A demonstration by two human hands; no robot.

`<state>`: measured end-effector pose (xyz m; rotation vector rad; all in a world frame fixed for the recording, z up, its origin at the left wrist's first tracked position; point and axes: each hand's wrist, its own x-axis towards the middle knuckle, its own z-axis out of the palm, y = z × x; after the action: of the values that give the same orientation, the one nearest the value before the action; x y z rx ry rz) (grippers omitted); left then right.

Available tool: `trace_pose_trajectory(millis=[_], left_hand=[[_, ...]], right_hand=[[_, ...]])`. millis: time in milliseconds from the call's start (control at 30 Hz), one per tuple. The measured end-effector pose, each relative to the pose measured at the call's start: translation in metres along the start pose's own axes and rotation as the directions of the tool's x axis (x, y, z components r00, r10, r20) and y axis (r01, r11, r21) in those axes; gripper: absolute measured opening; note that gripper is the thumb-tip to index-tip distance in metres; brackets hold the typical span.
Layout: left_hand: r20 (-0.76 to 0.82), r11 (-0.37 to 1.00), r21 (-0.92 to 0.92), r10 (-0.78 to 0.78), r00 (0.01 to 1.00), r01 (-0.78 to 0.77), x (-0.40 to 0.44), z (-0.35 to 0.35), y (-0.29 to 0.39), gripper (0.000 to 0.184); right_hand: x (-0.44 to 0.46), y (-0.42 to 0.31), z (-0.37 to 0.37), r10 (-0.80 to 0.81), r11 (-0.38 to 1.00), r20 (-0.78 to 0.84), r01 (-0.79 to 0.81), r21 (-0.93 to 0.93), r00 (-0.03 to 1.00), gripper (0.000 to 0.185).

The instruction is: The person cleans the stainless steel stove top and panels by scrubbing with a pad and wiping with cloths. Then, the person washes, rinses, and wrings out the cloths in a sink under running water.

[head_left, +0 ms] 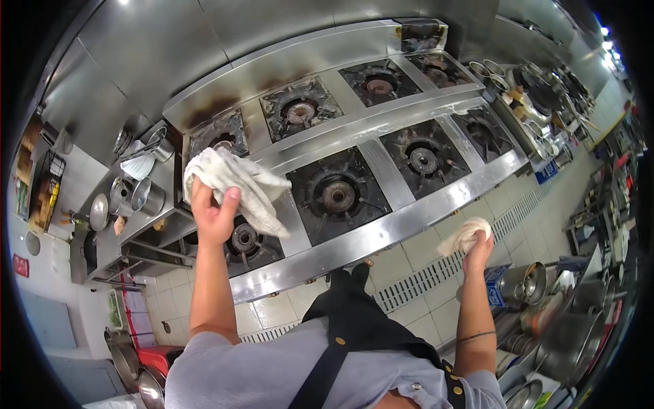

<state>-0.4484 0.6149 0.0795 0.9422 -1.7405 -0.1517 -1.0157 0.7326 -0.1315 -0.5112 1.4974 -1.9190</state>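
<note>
Facing stove range [296, 232]: person stands at its front, two rows of burners, no flame showing.
Counter [139, 223]: beside range, far left, carries metal pots [148, 195]; neither hand near it.
Back panel [327, 58]: scorch marks [211, 112] present toward left end; neither cloth there.
Front rim [354, 240]: mostly bright steel; can't tell whether it's been worked on.
Front middle burner [338, 196]: dark plate, bare, nothing set on it.
Left cloth [235, 180]: pale, loose, hanging above left end of range; contact with steel can't be told.
Left hand [216, 217]: grip clamped on left cloth, some fingers buried in fabric; thumb stands apart from index finger.
Right cloth [469, 235]: bunched, blurred, seen against tiled floor [411, 255], off the range.
Right hand [479, 252]: grip clamped on right cloth, fingers wrapped round it.
Cloth progress: judged underway; done = both cloths up in hand. Left = neither set down, scorch on panel untouched-looking; exact stage unclear.
</note>
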Motion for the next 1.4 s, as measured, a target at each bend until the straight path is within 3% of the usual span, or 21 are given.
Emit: trace_pose_trajectory(millis=[33, 167, 233, 333, 400, 433, 467, 500, 533, 600, 633, 700, 733, 767, 800, 867, 900, 967, 1100, 1167, 1400], left_hand=[[-0.011, 0.981, 0.178, 0.074, 0.997, -0.071, 0.003, 0.013, -0.007, 0.032], [-0.137, 0.938, 0.275, 0.258, 0.956, -0.213, 0.020, 0.112, -0.056, 0.036], [-0.438, 0.979, 0.133, 0.198, 0.877, -0.154, 0.024, 0.188, -0.101, 0.040], [-0.328, 0.931, 0.330, 0.270, 0.905, -0.158, 0.073, 0.278, -0.133, 0.036], [-0.428, 0.969, 0.241, 0.162, 0.889, -0.060, 0.126, 0.319, -0.153, 0.036], [-0.534, 0.968, 0.247, 0.164, 0.829, -0.032, 0.151, 0.341, -0.174, 0.040], [-0.477, 0.966, 0.250, 0.178, 0.861, -0.062, 0.182, 0.344, -0.187, 0.042], [-0.517, 0.983, 0.157, 0.167, 0.840, -0.099, 0.211, 0.354, -0.201, 0.037], [-0.522, 0.992, -0.097, 0.015, 0.853, -0.076, 0.237, 0.362, -0.202, 0.033], [-0.580, 0.955, -0.264, -0.045, 0.814, -0.136, 0.281, 0.373, -0.208, 0.031], [-0.571, 0.957, -0.257, -0.037, 0.820, -0.136, 0.285, 0.381, -0.214, 0.031], [-0.230, 0.808, -0.577, -0.301, 0.925, 0.119, 0.279, 0.389, -0.219, 0.031], [-0.128, 0.867, -0.365, -0.406, 0.905, 0.338, 0.260, 0.398, -0.232, 0.031], [-0.064, 0.935, -0.019, -0.355, 0.933, 0.355, 0.237, 0.407, -0.255, 0.030], [0.089, 0.872, 0.191, -0.472, 0.877, 0.450, 0.220, 0.413, -0.261, 0.039], [-0.081, 0.916, 0.315, -0.237, 0.968, 0.250, 0.184, 0.440, -0.282, 0.045], [-0.082, 0.912, 0.317, -0.245, 0.966, 0.259, 0.181, 0.449, -0.294, 0.045], [0.188, 0.839, 0.542, -0.067, 0.980, -0.046, 0.178, 0.470, -0.324, 0.049], [0.267, 0.751, 0.656, -0.131, 0.955, -0.081, 0.193, 0.540, -0.412, 0.054], [0.275, 0.683, 0.727, -0.372, 0.887, 0.061, 0.223, 0.557, -0.435, 0.055], [0.215, 0.691, 0.723, -0.261, 0.941, 0.027, 0.227, 0.564, -0.473, 0.054]], right_hand=[[0.027, 0.003, 0.004, -0.035, 0.999, -0.053, 0.033, -0.036, 0.998, 0.034], [0.128, 0.013, 0.021, -0.130, 0.979, -0.232, 0.087, -0.187, 0.964, 0.031], [0.176, 0.023, 0.015, -0.162, 0.954, -0.218, 0.097, -0.283, 0.962, 0.030], [0.247, 0.041, 0.007, -0.252, 0.868, -0.225, 0.117, -0.483, 0.941, 0.028], [0.282, 0.053, 0.001, -0.247, 0.594, -0.110, 0.061, -0.802, 0.963, 0.029], [0.298, 0.067, -0.006, -0.236, 0.590, -0.101, 0.061, -0.805, 0.966, 0.029], [0.314, 0.085, -0.016, -0.229, 0.413, -0.029, 0.070, -0.908, 0.973, 0.031], [0.325, 0.101, -0.022, -0.205, 0.222, 0.037, 0.084, -0.971, 0.978, 0.033], [0.326, 0.112, -0.018, -0.189, 0.226, 0.033, 0.076, -0.971, 0.982, 0.033], [0.310, 0.129, 0.003, -0.475, -0.088, 0.092, 0.057, -0.994, 0.875, 0.042], [0.310, 0.137, 0.008, -0.496, -0.124, 0.006, -0.063, -0.990, 0.868, 0.050], [0.312, 0.141, 0.011, -0.494, -0.136, -0.007, -0.085, -0.987, 0.869, 0.052], [0.308, 0.141, 0.011, -0.505, -0.150, -0.024, -0.115, -0.982, 0.863, 0.055], [0.306, 0.138, 0.012, -0.460, -0.115, -0.048, -0.113, -0.987, 0.886, 0.055], [0.306, 0.135, 0.012, -0.455, -0.118, -0.046, -0.111, -0.987, 0.889, 0.055], [0.306, 0.134, 0.013, -0.422, -0.145, -0.037, -0.108, -0.983, 0.906, 0.056], [0.307, 0.134, 0.012, -0.415, -0.135, -0.043, -0.109, -0.985, 0.909, 0.056], [0.308, 0.129, 0.017, -0.383, -0.126, -0.076, -0.134, -0.983, 0.921, 0.056], [0.308, 0.131, 0.015, -0.359, -0.105, -0.127, -0.175, -0.979, 0.925, 0.058], [0.311, 0.133, 0.008, -0.371, -0.125, -0.105, -0.162, -0.979, 0.923, 0.058], [0.310, 0.135, -0.003, -0.360, -0.173, -0.020, -0.087, -0.981, 0.933, 0.060]])
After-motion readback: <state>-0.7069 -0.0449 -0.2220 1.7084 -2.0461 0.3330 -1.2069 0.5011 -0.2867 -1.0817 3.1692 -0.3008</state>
